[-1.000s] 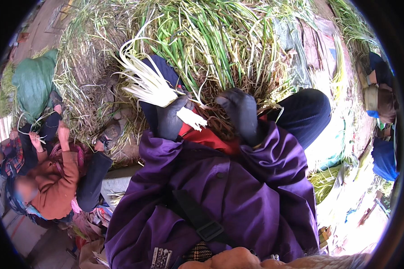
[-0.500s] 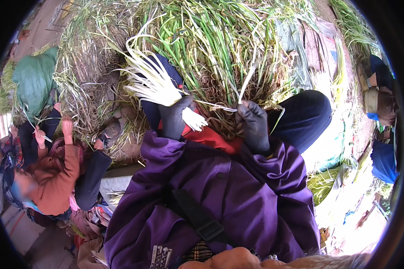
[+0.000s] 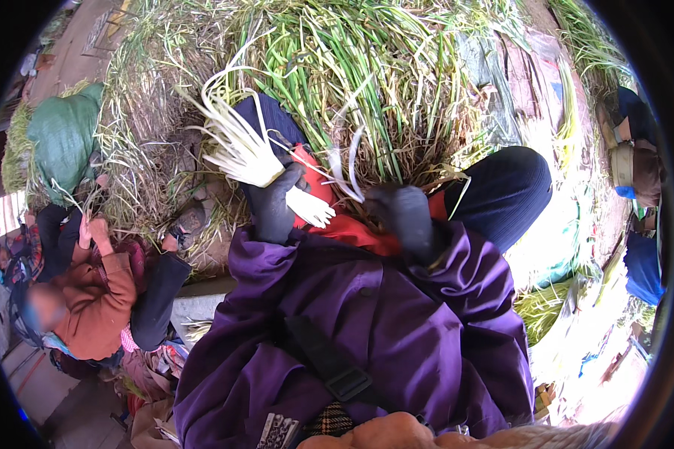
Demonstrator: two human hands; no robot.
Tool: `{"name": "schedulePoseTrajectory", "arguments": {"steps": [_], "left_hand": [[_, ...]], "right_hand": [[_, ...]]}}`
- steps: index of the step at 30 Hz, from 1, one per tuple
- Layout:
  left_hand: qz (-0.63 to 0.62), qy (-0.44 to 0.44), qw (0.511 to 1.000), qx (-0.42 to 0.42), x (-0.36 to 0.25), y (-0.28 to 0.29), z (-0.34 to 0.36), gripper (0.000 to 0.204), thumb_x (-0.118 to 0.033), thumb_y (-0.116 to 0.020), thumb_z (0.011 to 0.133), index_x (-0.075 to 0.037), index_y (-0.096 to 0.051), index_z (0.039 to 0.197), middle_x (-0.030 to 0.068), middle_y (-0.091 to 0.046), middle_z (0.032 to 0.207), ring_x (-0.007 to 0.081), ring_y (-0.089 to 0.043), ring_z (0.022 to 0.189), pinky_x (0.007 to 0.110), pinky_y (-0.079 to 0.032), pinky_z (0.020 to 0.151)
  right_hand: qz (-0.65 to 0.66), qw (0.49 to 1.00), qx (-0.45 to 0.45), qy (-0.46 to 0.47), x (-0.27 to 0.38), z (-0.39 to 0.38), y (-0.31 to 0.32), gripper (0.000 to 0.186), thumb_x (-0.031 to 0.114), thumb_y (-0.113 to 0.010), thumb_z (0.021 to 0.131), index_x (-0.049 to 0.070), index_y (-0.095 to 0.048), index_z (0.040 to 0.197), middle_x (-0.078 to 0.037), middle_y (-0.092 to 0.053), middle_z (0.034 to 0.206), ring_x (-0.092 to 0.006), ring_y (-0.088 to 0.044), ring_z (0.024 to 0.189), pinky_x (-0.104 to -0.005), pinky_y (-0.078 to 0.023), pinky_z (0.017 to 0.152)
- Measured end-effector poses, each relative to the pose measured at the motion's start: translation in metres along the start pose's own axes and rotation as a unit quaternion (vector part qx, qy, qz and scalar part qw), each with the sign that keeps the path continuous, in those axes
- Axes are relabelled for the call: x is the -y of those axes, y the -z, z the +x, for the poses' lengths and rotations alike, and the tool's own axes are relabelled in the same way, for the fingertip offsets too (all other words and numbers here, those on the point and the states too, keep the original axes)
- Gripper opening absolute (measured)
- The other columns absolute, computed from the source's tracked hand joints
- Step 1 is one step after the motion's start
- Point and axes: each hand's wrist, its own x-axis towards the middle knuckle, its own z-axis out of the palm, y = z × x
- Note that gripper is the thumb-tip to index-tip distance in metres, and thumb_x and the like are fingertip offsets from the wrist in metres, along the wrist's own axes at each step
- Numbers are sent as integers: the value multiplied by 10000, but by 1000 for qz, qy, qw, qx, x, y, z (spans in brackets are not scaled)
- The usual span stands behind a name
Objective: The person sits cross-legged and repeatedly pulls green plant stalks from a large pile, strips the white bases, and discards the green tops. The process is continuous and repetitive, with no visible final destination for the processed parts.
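Note:
My left hand [image 3: 278, 203], in a dark glove, is closed round a bunch of pale yellow-white leafy stalks [image 3: 246, 153]. The loose leaves fan out up and to the left, and the cut white ends stick out to the right of the fist. My right hand [image 3: 403, 213], also dark-gloved, is smeared by motion, to the right of the bunch. From its fingertips a thin pale stalk [image 3: 352, 161] rises, apart from the bunch. A red cloth [image 3: 352, 233] lies in my lap beneath both hands.
A large heap of green and dry stalks [image 3: 367, 82] spreads before my knees. At the left a person in a brown top [image 3: 101, 307] sits by a green sack [image 3: 66, 138]. More yellow-green stalks [image 3: 541, 308] lie at the right, past my knee, near another person's blue clothing [image 3: 642, 266].
My right hand has moved left and down, nearer the bunch, with the pale stalk. The strand stretched between my hands no longer shows. My left hand has shifted slightly left and down.

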Motion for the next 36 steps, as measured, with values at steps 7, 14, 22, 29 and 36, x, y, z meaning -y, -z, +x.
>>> {"name": "schedulePoseTrajectory", "arguments": {"steps": [7,14,22,29,36], "left_hand": [[-88,4,996,34,-15,6,-6,301,-36,-623,849,-18,-522,1132,103,-575,908,121,-509,678,305,-452,654],[-168,-14,982,90,-56,19,-14,389,-17,-605,843,-21,-494,1215,148,-576,991,104,-508,671,288,-454,673],[-98,-7,994,57,-36,-19,3,298,-46,-640,827,11,-545,1103,135,-592,909,140,-524,632,307,-467,609],[-29,34,995,89,-10,-39,17,215,-80,-653,805,38,-582,969,93,-587,757,138,-539,589,274,-458,554],[4,40,997,69,8,-36,23,172,-57,-666,779,38,-607,909,80,-586,664,150,-555,530,265,-458,507]], "right_hand": [[-252,968,2,-21,-44,22,3,221,186,-560,837,98,-645,1021,-115,-640,824,-286,-633,721,-378,-500,606],[-234,964,-36,119,-27,51,-30,206,129,-436,906,48,-579,1029,-150,-594,755,-323,-609,657,-430,-500,573],[-252,958,59,127,-30,38,-43,183,147,-537,852,91,-619,1005,-120,-634,777,-287,-626,669,-387,-502,591],[-190,976,-110,-5,-36,68,-12,206,190,-595,865,60,-638,1020,-144,-627,756,-321,-628,663,-416,-493,589],[-237,971,-16,42,-39,97,-17,203,226,-606,854,46,-643,941,-166,-637,773,-351,-620,673,-435,-483,605]]}}
